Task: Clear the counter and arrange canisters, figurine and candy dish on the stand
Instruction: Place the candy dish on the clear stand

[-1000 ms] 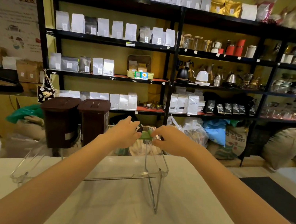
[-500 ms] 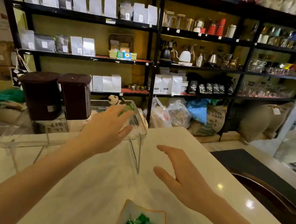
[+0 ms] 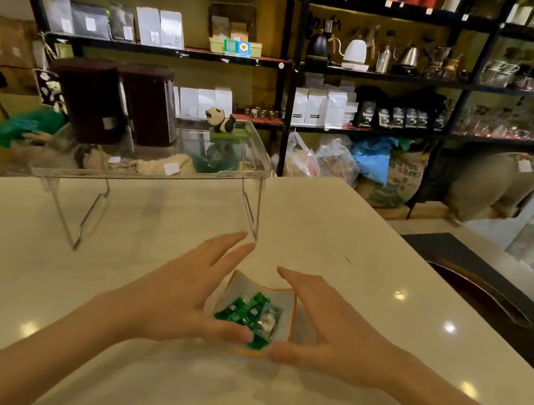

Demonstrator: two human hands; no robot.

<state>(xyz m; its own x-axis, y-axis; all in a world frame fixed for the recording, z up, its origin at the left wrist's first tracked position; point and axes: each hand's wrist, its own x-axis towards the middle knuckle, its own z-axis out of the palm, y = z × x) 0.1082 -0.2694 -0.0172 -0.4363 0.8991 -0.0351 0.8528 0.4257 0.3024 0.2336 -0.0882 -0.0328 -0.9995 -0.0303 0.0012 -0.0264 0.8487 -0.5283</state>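
A white candy dish (image 3: 246, 286) with an orange rim holds green wrapped candies and rests on the pale counter (image 3: 40, 272) close to me. My left hand (image 3: 182, 297) and my right hand (image 3: 326, 332) cup it from either side, fingers spread, thumbs at its near rim. Farther back stands a clear acrylic stand (image 3: 144, 177). Two dark brown canisters (image 3: 90, 99) (image 3: 148, 105) sit on its left half. A panda figurine (image 3: 220, 121) on a green base sits at its right end.
Black shelves (image 3: 289, 63) with bags, kettles and glassware fill the wall behind. Sacks and plastic bags (image 3: 397, 180) lie on the floor beyond the counter's far edge. A dark mat with a curved tray (image 3: 486, 301) lies to the right.
Both hands have left the panda figurine on the stand and pulled back toward me. They have dropped down to either side of the candy dish, which has come into view.
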